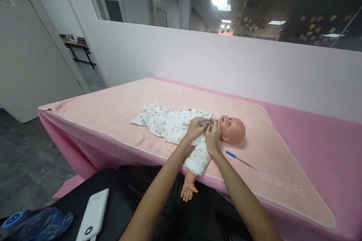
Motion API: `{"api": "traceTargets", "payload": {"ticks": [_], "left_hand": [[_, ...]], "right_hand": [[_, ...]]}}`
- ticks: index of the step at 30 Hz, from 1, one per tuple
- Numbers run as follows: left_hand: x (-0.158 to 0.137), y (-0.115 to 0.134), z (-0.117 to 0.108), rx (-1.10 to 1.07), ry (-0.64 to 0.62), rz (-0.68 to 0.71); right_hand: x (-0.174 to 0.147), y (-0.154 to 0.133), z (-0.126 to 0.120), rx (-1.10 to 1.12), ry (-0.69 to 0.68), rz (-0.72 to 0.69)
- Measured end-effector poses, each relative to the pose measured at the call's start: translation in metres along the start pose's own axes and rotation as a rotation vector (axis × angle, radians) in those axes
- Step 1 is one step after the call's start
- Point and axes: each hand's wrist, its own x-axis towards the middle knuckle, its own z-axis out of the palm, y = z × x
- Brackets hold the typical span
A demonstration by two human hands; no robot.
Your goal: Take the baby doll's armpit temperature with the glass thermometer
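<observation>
- While left hand and right hand pinched the shirt high on the doll, uneven tugging risked twisting it.
- Beside the doll, forearm contact risked rolling the pen.

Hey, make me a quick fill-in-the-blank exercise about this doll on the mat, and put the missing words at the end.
1. The doll lies on its ____ on the mat.
2. Of the person's left hand and right hand, the ____ one is nearer the doll's head.
3. The patterned outfit has a ____ background.
4. The slim stick is ____ at the end nearer the doll.

Missing words: back; right; white; blue.
</observation>
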Motion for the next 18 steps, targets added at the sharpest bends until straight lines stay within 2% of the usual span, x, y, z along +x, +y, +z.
{"api": "traceTargets", "payload": {"ticks": [8,18], "left_hand": [[-0.0033,-0.0021,0.0024,0.178,0.026,0.083],[-0.0025,0.0005,0.0011,-0.005,0.04,-0.028]], "right_hand": [[0.0003,0.0003,0.0,0.061,0.01,-0.004],[-0.001,0.0032,0.0014,0.055,0.021,-0.008]]}}
